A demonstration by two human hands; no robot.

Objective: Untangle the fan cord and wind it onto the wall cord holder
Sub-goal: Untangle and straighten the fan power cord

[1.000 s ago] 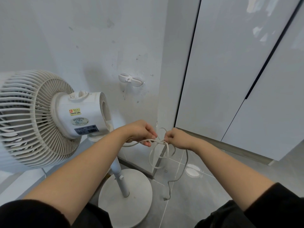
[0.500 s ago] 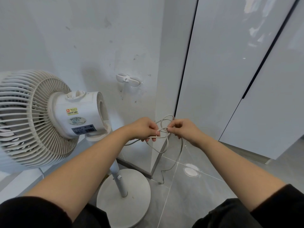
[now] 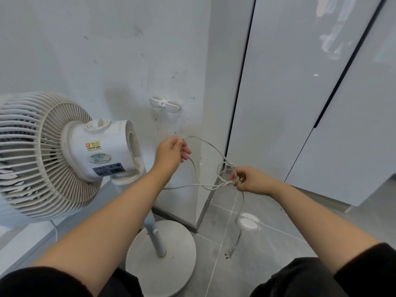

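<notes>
A thin white fan cord [image 3: 209, 146] runs in a wide loop between my two hands. My left hand [image 3: 171, 152] pinches the top of that loop, raised near the wall. My right hand [image 3: 249, 179] pinches the cord at a small knot of crossed loops, lower and to the right. From there the cord's free end hangs down toward the floor, its tip blurred. The white wall cord holder [image 3: 164, 103] is fixed to the wall above my left hand and carries no cord. The white pedestal fan [image 3: 64, 155] stands at the left.
The fan's round base [image 3: 160, 264] and pole stand on the grey tiled floor just below my arms. A wall corner with a metal edge strip [image 3: 209, 200] juts out behind the cord. Glossy white cabinet doors [image 3: 300, 103] fill the right side.
My hands, close together at the tangle before, have drawn apart. The left hand went up and left with a strand, opening a wide loop; the right hand stays at the knot.
</notes>
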